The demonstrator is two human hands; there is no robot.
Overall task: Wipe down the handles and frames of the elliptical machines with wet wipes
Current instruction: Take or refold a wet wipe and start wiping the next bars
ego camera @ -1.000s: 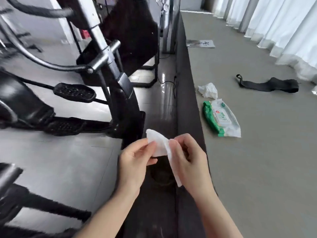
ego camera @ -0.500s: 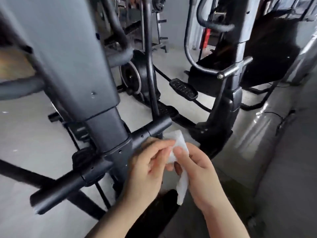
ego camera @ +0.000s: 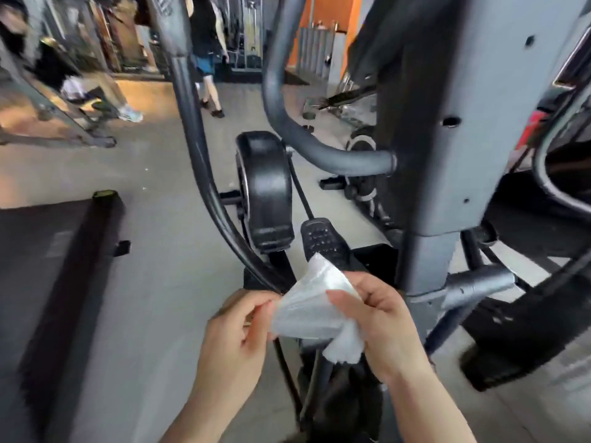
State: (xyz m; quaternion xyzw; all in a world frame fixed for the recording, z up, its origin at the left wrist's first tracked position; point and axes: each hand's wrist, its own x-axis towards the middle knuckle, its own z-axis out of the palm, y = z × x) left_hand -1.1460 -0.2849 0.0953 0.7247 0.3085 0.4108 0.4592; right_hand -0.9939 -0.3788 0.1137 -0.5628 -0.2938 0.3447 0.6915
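Note:
A white wet wipe [ego camera: 311, 306] is stretched between my two hands low in the middle of the view. My left hand [ego camera: 238, 338] pinches its left edge and my right hand [ego camera: 380, 324] grips its right side, with a corner hanging below. Right behind the hands stands the grey upright frame column [ego camera: 454, 148] of an elliptical machine. A curved grey handle bar [ego camera: 323, 155] joins that column from the left. A black pedal [ego camera: 321, 239] and a black wheel cover [ego camera: 265, 190] sit just beyond the wipe. A short grey cross tube [ego camera: 476, 284] sticks out to the right of my right hand.
A black treadmill deck [ego camera: 54, 260] lies on the floor at left. A thin dark handle arm [ego camera: 195, 135] curves down in front of me. People [ego camera: 204, 49] stand and sit in the gym at the back. More machine parts fill the right side.
My view has swung left, away from the ledge with the wipe pack, onto the elliptical. Both hands kept hold of the wipe and have spread it wider.

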